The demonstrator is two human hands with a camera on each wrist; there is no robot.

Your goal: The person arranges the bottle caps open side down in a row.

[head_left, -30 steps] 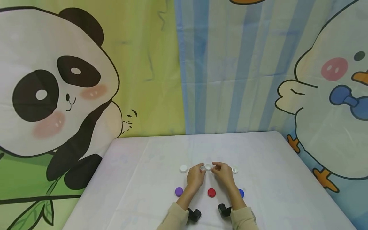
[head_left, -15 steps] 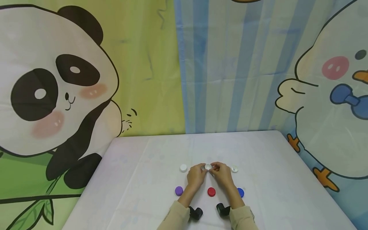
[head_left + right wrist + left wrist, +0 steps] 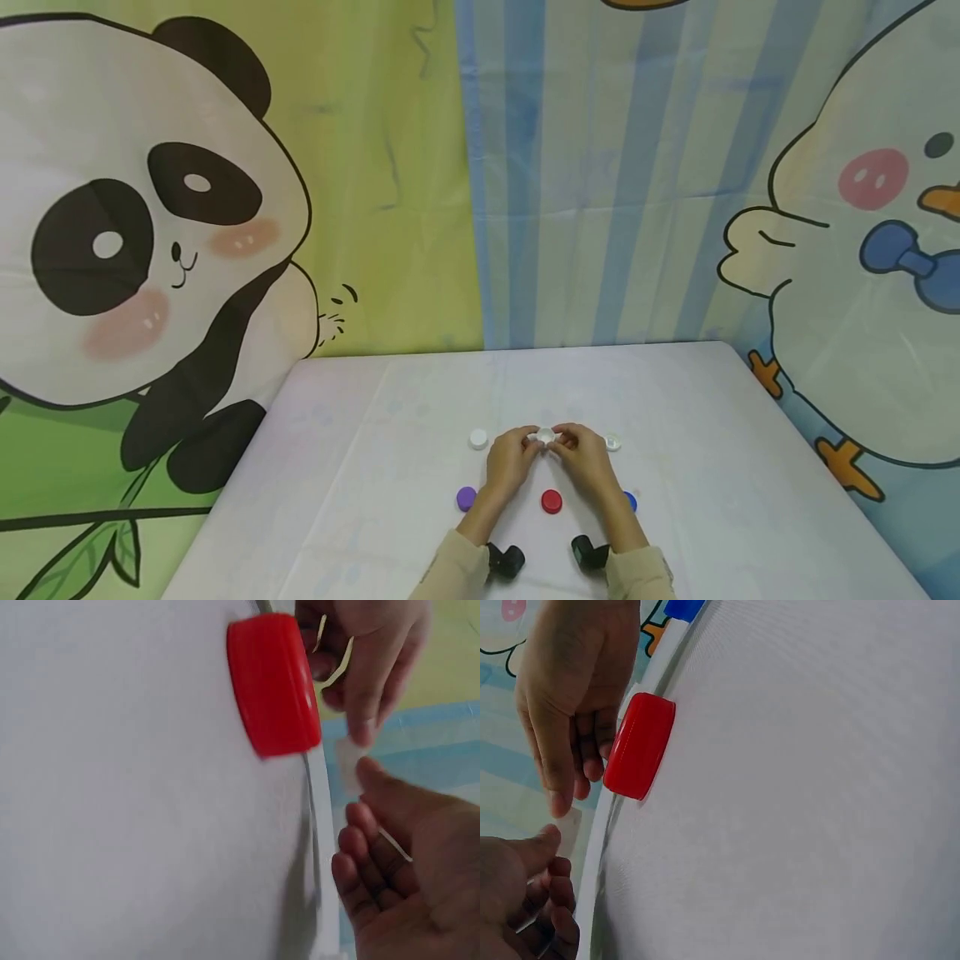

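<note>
Fingers and thumbs of both hands meet at a small, round whitish disc (image 3: 545, 435). My left hand (image 3: 510, 460) pinches its left side, and my right hand (image 3: 585, 454) pinches the right. In the left wrist view the pale piece (image 3: 568, 831) shows between the two thumbs; the right wrist view has it (image 3: 349, 761) there too, pale and blurred. Nearer me, a round red cap-like piece (image 3: 551, 501) lies on the table between the forearms. A white round piece (image 3: 478, 438) lies left of my left hand, a clear one (image 3: 612, 442) beside my right.
A purple round piece (image 3: 467, 498) lies by my left forearm, and a blue one (image 3: 631, 501) is partly hidden behind the right. Black wrist cameras (image 3: 507, 562) jut inward from the sleeves. The white table (image 3: 375, 500) ends at printed curtains (image 3: 405, 208).
Both hands have closed in on the whitish disc; one second ago the right fingers were farther from it. The pieces on the table have stayed in place.
</note>
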